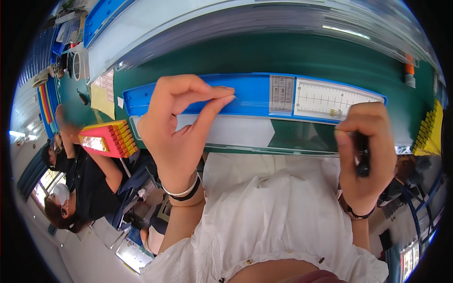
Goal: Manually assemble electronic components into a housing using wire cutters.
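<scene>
My left hand is raised over a long blue tray, thumb and forefinger pinched on the tip of a fine, clear strand. Faint lines run from there rightward across the tray. A grey printed label and a white card with a ruled scale lie in the tray's right part. Over its near right edge my right hand curls round a small black object, mostly hidden by the fingers, so its kind is unclear. Nearer me, a clear lid or case with a white sheet lies along the tray.
Clear plastic covers stretch across the back of the green table. A pink and yellow block with rows of pegs stands left, a similar yellow one right. An orange-capped tube is back right. A co-worker sits at left.
</scene>
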`<move>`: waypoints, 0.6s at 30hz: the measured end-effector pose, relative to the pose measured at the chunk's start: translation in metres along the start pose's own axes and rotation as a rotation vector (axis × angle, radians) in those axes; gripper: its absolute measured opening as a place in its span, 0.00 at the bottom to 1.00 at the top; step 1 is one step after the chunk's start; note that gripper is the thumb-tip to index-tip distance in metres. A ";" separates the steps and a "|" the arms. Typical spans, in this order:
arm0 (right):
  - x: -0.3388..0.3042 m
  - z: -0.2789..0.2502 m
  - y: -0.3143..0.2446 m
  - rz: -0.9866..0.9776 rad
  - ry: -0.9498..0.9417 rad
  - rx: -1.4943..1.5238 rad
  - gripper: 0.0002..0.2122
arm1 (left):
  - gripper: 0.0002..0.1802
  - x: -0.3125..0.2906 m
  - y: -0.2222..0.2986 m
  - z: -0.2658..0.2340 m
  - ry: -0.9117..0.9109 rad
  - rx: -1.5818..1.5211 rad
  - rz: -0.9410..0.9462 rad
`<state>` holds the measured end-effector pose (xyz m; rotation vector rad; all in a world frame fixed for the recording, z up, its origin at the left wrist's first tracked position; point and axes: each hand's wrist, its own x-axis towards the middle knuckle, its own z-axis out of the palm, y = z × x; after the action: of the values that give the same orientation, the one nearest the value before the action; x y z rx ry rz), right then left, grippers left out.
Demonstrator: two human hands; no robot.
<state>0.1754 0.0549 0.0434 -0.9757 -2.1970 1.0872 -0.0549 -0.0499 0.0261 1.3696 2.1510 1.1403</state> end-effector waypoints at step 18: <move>-0.006 -0.052 0.072 -0.430 0.334 0.232 0.18 | 0.11 0.018 0.049 0.029 0.083 -0.220 0.405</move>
<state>0.2427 0.1051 0.0127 -0.5059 -1.8422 0.8776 -0.0154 -0.0109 0.0488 1.7246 1.7761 1.5540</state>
